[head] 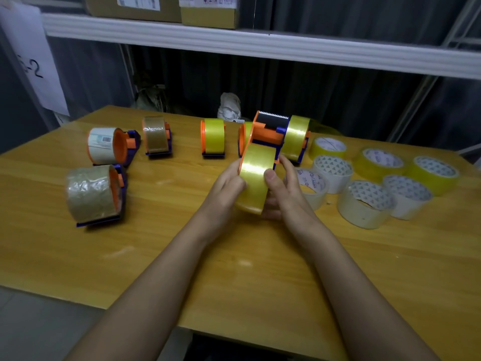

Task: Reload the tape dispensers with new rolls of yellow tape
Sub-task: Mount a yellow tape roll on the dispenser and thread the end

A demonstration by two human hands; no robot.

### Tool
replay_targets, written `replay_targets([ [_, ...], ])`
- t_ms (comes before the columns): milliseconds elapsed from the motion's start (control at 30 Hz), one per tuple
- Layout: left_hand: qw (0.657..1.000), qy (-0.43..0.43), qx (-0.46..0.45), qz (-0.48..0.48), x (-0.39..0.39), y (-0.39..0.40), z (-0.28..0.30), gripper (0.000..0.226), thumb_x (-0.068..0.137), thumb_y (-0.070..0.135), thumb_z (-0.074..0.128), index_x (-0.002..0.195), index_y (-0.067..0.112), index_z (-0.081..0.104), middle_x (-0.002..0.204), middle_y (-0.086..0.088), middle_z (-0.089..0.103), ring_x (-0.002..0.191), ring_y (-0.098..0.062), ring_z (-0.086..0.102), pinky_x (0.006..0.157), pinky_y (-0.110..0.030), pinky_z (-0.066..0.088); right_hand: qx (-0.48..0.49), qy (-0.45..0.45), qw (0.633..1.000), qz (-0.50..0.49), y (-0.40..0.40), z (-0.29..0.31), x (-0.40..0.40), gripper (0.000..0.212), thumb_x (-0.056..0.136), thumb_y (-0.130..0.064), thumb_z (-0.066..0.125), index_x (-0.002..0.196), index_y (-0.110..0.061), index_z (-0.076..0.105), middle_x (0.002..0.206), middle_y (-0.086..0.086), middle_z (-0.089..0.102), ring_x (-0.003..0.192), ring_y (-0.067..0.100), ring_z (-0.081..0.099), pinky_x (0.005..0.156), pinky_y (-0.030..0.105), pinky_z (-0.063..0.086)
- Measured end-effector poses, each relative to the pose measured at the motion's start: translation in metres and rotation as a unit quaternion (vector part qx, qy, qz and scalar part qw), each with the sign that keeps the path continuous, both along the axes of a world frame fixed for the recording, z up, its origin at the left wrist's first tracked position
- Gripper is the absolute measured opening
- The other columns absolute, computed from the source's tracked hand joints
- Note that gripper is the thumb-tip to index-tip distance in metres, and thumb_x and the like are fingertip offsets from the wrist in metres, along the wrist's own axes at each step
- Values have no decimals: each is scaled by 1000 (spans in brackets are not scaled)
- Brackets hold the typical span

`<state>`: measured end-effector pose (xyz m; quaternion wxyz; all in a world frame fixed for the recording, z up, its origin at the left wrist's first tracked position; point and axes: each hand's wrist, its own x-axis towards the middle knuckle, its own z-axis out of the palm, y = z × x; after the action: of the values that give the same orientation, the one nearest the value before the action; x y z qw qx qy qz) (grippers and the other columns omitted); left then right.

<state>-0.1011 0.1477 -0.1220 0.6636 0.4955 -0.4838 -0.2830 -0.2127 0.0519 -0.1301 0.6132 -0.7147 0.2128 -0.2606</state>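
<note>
Both hands grip one tape dispenser [263, 152] above the counter [182, 256]: the left hand [226, 186] curls round its yellow roll [253, 178], the right hand [283, 188] pinches it, thumb on top. Seven dispensers in all, each holding a roll. Eight loose rolls [377, 178] lie at the right.

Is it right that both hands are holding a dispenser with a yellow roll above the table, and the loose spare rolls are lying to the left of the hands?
One detail is off. The head view shows both the left hand and right hand holding the dispenser with its yellow roll above the table, but the loose spare rolls lie to the right of the hands, not the left.
</note>
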Motion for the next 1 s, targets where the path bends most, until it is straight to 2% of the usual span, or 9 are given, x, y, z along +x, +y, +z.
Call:
replay_targets([
  [67, 1000, 6, -4, 5, 2, -1, -1, 43, 72, 35, 46, 111, 26, 60, 95, 3, 67, 92, -20, 60, 80, -35, 50, -19, -13, 999, 25, 0, 0, -2, 98, 67, -63, 68, 145, -55, 9, 141, -9, 40, 117, 8, 54, 94, 35, 53],
  [133, 1000, 21, -4, 10, 3, -1, -1, 46, 71, 35, 46, 111, 17, 60, 94, -7, 65, 91, -26, 60, 81, -43, 48, -52, -17, 998, 45, 1, 1, -3, 102, 69, -44, 74, 146, -53, 9, 139, -16, 35, 118, -2, 47, 92, 22, 48],
  [200, 999, 31, -5, 10, 4, -1, 0, 46, 69, 34, 46, 109, 14, 60, 90, -8, 66, 87, -26, 61, 78, -42, 49, -72, -17, 996, 40, 0, 0, -4, 101, 68, -36, 75, 146, -52, 12, 138, -14, 36, 119, 3, 50, 90, 22, 49],
  [367, 1000, 0, -2, 7, 4, -3, -2, 47, 71, 35, 44, 109, 13, 59, 95, -12, 62, 90, -29, 57, 78, -43, 47, -55, 13, 998, -2, 2, 1, -2, 93, 68, -54, 67, 144, -51, 13, 121, -13, 46, 105, 9, 57, 85, 34, 56],
  [500, 1000, -1, 8, -1, 2, -1, -3, 43, 69, 38, 46, 108, 25, 59, 90, 10, 66, 88, -17, 57, 73, -28, 49, 2, 37, 999, -7, 3, 2, 1, 93, 60, -79, 55, 141, -53, 17, 125, 1, 56, 102, 20, 65, 76, 37, 60],
  [567, 1000, -8, 7, -3, 2, 0, -2, 44, 69, 37, 46, 110, 26, 58, 91, 13, 66, 89, -12, 59, 74, -25, 49, 18, 30, 999, 1, 3, 1, 1, 95, 61, -79, 56, 143, -51, 16, 133, 2, 53, 108, 20, 64, 81, 36, 59],
  [667, 1000, -5, 3, 5, 4, -1, -2, 49, 70, 36, 45, 115, 19, 57, 95, 3, 66, 92, -17, 60, 79, -32, 49, 10, -21, 999, 37, 1, 0, -4, 104, 61, -59, 72, 144, -56, 9, 149, -5, 34, 129, 15, 46, 99, 38, 49],
  [767, 1000, -3, 9, 10, 4, -2, -2, 49, 70, 36, 46, 114, 18, 57, 94, -4, 64, 91, -25, 58, 81, -39, 47, -27, -39, 997, 55, -1, 1, -6, 105, 62, -39, 77, 143, -58, 13, 150, -8, 29, 131, 13, 43, 94, 28, 47],
  [1000, 1000, -5, 13, -4, -2, 1, -2, 42, 70, 37, 47, 109, 27, 59, 95, 2, 64, 91, -23, 57, 76, -36, 48, 4, 11, 1000, -1, 1, 0, -1, 74, 66, -72, 58, 132, -54, 28, 129, -1, 54, 108, 18, 62, 84, 40, 58],
])
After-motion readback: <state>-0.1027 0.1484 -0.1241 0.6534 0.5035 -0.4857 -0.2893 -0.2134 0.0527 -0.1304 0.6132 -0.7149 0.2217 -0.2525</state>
